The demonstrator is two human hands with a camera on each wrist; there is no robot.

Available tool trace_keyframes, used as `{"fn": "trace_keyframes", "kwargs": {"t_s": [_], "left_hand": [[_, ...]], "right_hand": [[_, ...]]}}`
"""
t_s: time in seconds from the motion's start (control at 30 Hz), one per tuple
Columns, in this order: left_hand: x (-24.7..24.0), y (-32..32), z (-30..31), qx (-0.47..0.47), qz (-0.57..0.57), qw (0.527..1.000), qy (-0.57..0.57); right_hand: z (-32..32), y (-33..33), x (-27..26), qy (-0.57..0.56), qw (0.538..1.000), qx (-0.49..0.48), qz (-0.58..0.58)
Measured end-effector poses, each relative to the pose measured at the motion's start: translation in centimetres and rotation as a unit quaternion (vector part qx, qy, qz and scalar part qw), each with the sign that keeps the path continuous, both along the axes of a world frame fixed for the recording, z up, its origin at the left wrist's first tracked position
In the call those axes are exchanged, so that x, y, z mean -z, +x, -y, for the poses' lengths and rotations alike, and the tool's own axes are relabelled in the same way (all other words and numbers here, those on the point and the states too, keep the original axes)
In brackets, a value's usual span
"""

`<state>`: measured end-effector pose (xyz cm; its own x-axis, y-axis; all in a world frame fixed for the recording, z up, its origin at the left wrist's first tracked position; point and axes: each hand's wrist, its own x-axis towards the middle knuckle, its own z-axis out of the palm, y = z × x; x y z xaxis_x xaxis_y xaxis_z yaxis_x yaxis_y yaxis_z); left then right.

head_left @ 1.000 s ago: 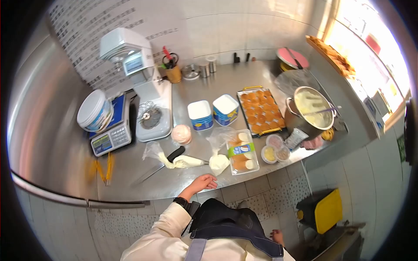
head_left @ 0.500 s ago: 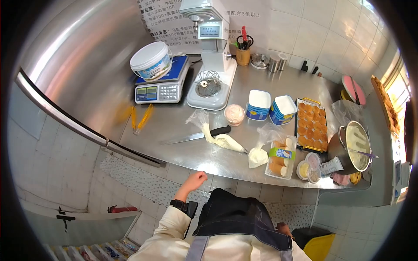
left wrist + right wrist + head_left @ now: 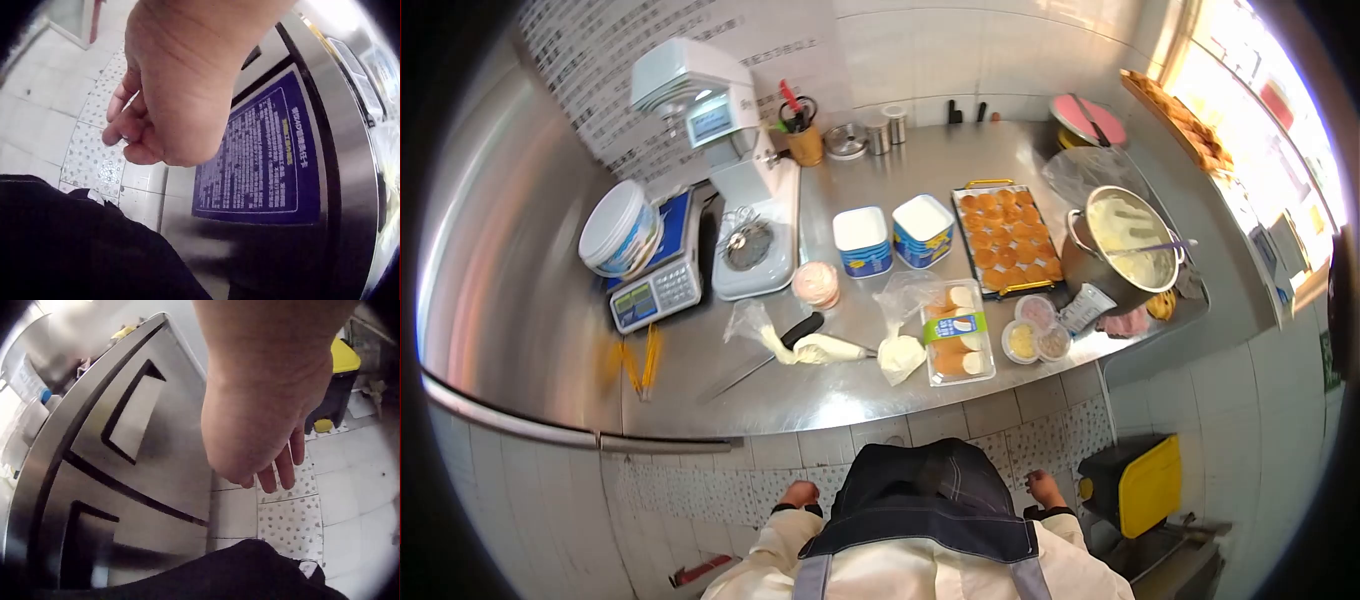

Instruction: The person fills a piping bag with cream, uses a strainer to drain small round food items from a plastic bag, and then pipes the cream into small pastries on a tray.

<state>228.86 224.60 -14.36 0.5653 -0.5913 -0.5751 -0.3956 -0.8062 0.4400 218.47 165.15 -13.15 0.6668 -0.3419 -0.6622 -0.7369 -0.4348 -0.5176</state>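
Left hand (image 3: pixel 798 493) has come off the counter (image 3: pixel 730 410) edge, where it rested a second ago. It now hangs at the hip, fingers loosely curled and empty. Right hand (image 3: pixel 1045 490) hangs likewise, fingers slack, holding nothing. Piping bag (image 3: pixel 825 348) lies untouched on the counter, apparently against the knife (image 3: pixel 800 330). Judgement: handling has paused.
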Motion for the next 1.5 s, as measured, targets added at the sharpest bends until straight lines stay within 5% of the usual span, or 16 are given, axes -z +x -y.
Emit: {"fn": "trace_keyframes", "kwargs": {"t_s": [0.07, 0.13, 0.27, 0.37, 0.5, 0.53, 0.57, 0.73, 0.87, 0.9, 0.97, 1.0, 1.1, 1.27, 1.4, 1.5], "left_hand": [[-0.2, 0.1, 0.3, -0.029, -0.048, 0.998, 0.041], [-0.2, 0.6, 0.7, -0.209, -0.140, 0.966, 0.058], [-0.3, 4.0, 1.7, -0.057, -0.020, 0.996, 0.072], [-1.5, 6.4, 3.2, -0.059, 0.008, 0.998, 0.024], [-3.9, 8.3, 6.1, 0.089, 0.042, 0.995, 0.007], [-4.7, 8.4, 6.8, -0.127, -0.137, 0.981, -0.041], [-5.0, 8.5, 7.2, 0.014, -0.032, 0.999, 0.039], [-7.1, 8.8, 7.5, 0.128, 0.002, 0.991, 0.050], [-4.5, 10.0, 5.6, -0.006, -0.045, 0.996, 0.076], [-2.9, 10.3, 4.6, -0.131, -0.071, 0.988, -0.034], [-8.7, 10.6, 8.2, -0.373, -0.135, 0.916, -0.061], [-8.8, 10.6, 8.6, -0.395, -0.138, 0.904, -0.084], [-10.2, 10.0, 9.6, -0.460, -0.164, 0.862, -0.140], [-14.0, 9.0, 11.0, -0.489, -0.219, 0.829, -0.162], [-18.5, 10.4, 11.6, -0.422, -0.205, 0.844, -0.262], [-23.3, 12.7, 14.0, -0.462, -0.140, 0.793, -0.373]], "right_hand": [[-0.7, -2.8, 0.2, -0.017, 0.999, 0.046, -0.020], [-1.9, -5.8, 0.1, 0.008, 0.995, 0.084, -0.057], [-4.3, -9.4, -1.1, 0.047, 0.984, 0.128, -0.115], [-5.8, -10.1, -2.0, 0.046, 0.979, 0.099, -0.173], [-5.9, -11.5, 2.8, 0.039, 0.989, 0.110, -0.095], [-5.9, -12.3, 4.5, 0.021, 0.992, 0.110, -0.049], [-6.2, -12.3, 4.2, 0.021, 0.990, 0.129, -0.046], [-7.0, -11.3, 3.0, 0.010, 0.984, 0.174, 0.023], [-7.0, -13.1, 1.8, 0.085, 0.968, 0.237, -0.016], [-7.1, -13.8, 1.9, 0.089, 0.972, 0.217, -0.024], [-7.2, -16.2, 3.9, 0.138, 0.955, 0.250, -0.084], [-7.0, -15.8, 1.2, 0.089, 0.980, 0.142, -0.107], [-5.4, -16.0, 1.3, 0.105, 0.983, 0.053, -0.143], [-1.6, -11.6, 1.5, 0.071, 0.985, 0.091, -0.125], [2.7, -6.2, 3.4, 0.002, 0.998, 0.061, -0.029], [3.2, -1.6, 0.3, -0.057, 0.998, -0.013, 0.031]]}}
